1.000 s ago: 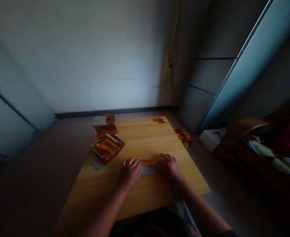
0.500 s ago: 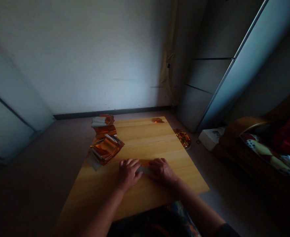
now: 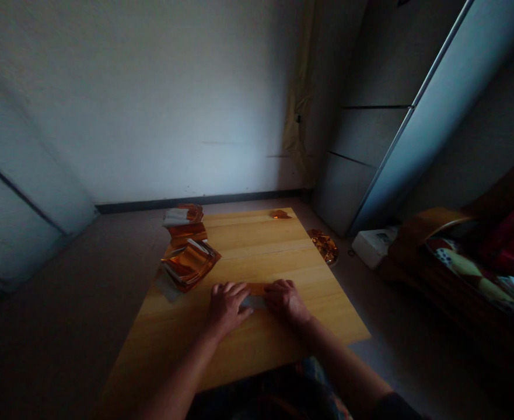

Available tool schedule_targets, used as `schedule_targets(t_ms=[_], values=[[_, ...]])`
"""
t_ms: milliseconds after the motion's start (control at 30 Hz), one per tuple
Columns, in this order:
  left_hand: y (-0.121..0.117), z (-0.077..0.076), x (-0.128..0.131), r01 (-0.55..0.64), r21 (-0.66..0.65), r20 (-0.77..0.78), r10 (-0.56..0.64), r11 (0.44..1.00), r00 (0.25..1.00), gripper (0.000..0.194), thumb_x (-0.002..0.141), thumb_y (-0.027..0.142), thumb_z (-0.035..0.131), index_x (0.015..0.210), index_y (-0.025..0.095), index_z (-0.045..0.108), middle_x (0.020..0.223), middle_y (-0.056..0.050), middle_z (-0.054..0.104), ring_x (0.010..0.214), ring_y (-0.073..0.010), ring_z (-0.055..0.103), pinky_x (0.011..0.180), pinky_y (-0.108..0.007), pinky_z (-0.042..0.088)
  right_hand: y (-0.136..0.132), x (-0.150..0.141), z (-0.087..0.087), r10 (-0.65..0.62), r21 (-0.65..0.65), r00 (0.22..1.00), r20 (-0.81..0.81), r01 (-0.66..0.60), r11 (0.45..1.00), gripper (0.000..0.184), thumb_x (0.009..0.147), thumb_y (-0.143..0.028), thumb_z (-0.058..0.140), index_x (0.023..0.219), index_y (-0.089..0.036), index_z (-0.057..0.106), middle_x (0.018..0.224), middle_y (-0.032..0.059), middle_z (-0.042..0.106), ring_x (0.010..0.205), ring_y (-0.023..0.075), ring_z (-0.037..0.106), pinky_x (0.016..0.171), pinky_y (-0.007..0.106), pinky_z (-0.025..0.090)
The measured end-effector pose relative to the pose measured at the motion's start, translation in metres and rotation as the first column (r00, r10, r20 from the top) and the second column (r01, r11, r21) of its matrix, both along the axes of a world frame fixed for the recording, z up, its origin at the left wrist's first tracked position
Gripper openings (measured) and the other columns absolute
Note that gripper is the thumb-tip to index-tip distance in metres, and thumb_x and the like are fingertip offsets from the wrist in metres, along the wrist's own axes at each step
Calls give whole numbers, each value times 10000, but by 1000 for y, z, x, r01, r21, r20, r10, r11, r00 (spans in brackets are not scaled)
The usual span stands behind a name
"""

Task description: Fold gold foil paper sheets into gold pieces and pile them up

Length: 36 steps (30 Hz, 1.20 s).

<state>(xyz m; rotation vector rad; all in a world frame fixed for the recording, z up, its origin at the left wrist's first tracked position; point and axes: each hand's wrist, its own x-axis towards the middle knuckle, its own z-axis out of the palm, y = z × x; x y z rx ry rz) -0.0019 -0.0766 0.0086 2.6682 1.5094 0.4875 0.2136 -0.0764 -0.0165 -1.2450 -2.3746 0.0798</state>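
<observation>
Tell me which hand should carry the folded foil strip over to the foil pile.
Left, probably: the left hand rests on the folded foil strip at the end nearest the foil pile; the right hand sits at the far end.

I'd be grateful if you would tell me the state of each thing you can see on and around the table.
left hand, fingers curved over the foil sheet's left end
right hand, fingers on the foil sheet's right end
foil sheet, orange and silver, flat on the wooden table
foil stack, loose and splayed near the table's left edge
crumpled foil, lying on the floor
</observation>
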Motion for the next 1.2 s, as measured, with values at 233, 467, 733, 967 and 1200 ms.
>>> schedule_targets(t_ms=[233,467,733,967,1200], values=[[1,-2,1,-7,17,-1,7,1000,1000,286,773,290,621,1058,293,630,1211,-23,632,1057,-251,543,864,-463,360,-3,5,4,66,-20,997,-29,-66,998,274,786,-458,673,960,-247,679,1059,42,656,941,204,517,821,342,316],[0,1,9,-17,18,-20,18,1000,1000,233,773,288,611,1000,246,639,1158,-60,633,1056,-253,523,862,-436,370,1,-1,2,1,-30,998,-57,-2,1000,95,833,-335,653,826,-257,708,986,7,679,898,173,528,808,328,307],[-3,1,16,-23,-22,-47,22,999,999,217,752,288,622,950,199,617,962,-63,592,935,-216,532,816,-343,409,6,-3,1,-64,-113,996,-57,57,992,125,838,-337,641,780,-253,713,1000,4,687,904,177,541,816,335,324],[-16,3,25,-76,95,-114,87,993,990,147,856,248,488,850,221,632,937,-78,609,901,-233,544,780,-392,365,6,0,-1,-41,-99,996,-74,34,995,166,839,-397,627,831,-260,719,1016,30,679,921,194,543,830,345,346],[-21,-7,26,-94,177,-126,118,980,985,251,886,181,422,877,229,669,1014,-82,664,896,-224,585,841,-421,374,0,16,-4,101,-57,986,-134,-109,992,258,821,-338,650,1050,-219,654,1082,65,650,983,198,534,891,347,363]])
